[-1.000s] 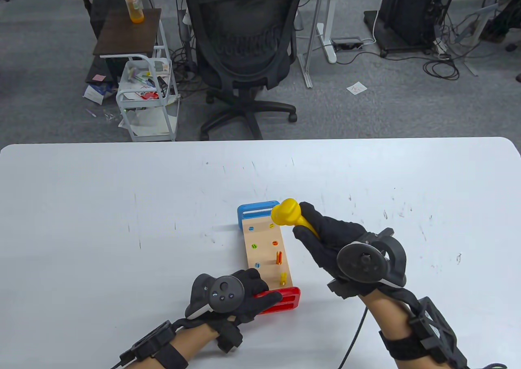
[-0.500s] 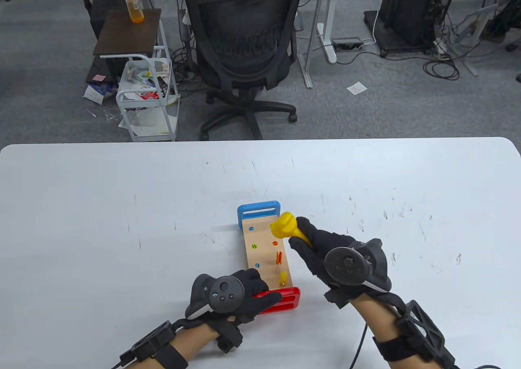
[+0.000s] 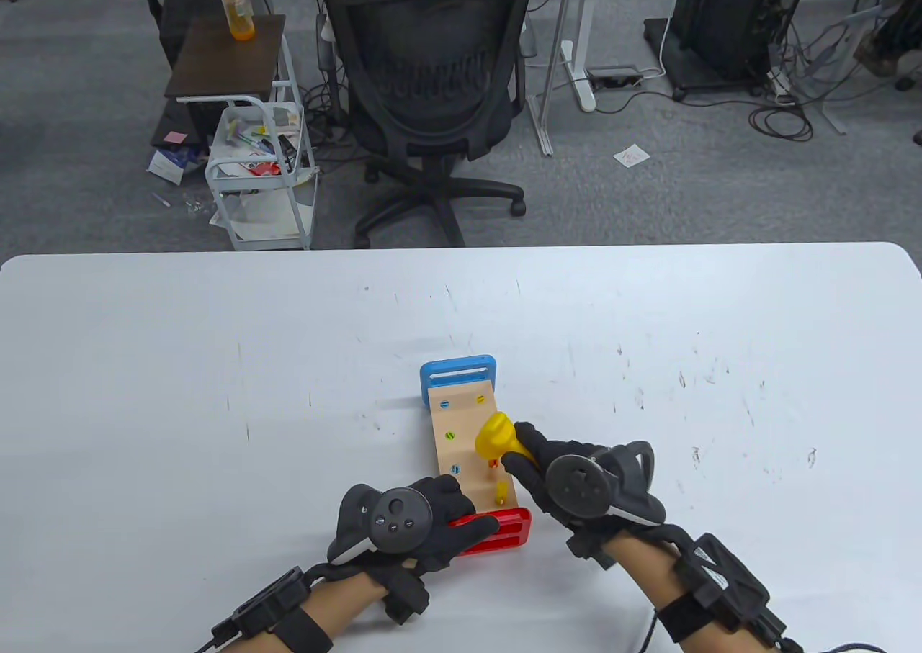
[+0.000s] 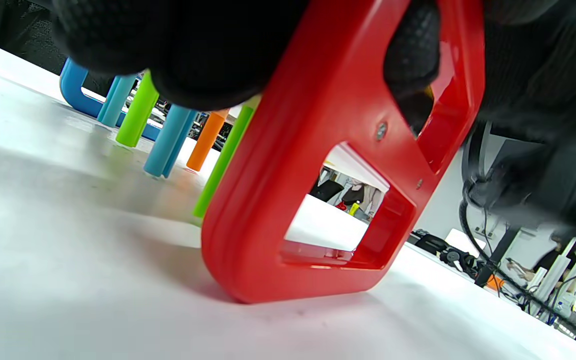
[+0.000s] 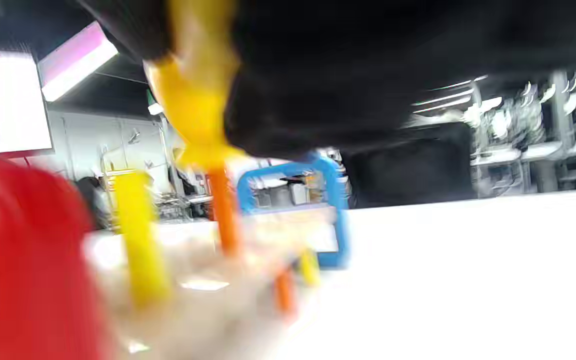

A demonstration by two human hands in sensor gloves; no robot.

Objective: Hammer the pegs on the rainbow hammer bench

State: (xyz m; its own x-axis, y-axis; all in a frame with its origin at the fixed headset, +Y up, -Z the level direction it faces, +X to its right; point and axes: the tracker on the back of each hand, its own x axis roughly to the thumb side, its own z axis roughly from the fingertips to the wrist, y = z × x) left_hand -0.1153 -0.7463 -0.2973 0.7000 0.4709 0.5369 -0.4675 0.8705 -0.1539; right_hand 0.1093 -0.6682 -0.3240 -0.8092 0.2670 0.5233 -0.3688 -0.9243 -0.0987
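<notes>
The hammer bench (image 3: 461, 422) is a wooden board between a blue end (image 3: 459, 374) and a red end (image 3: 504, 529), lying mid-table. My left hand (image 3: 446, 520) grips the red end (image 4: 328, 150), fingers curled over its top edge. My right hand (image 3: 533, 466) grips the yellow hammer (image 3: 495, 435) by its handle. The hammer's head (image 5: 195, 115) sits on the raised orange peg (image 5: 224, 215). A yellow peg (image 3: 500, 492) stands up near the red end. The other pegs lie flush with the board; their shafts (image 4: 168, 140) reach the table beneath.
The white table (image 3: 216, 365) stretches wide on both sides of the bench. Beyond its far edge stand a black office chair (image 3: 425, 77) and a small white cart (image 3: 263, 170).
My right hand swung the hammer down and toward me, from above the blue end onto the orange peg. My left hand and the bench stayed put.
</notes>
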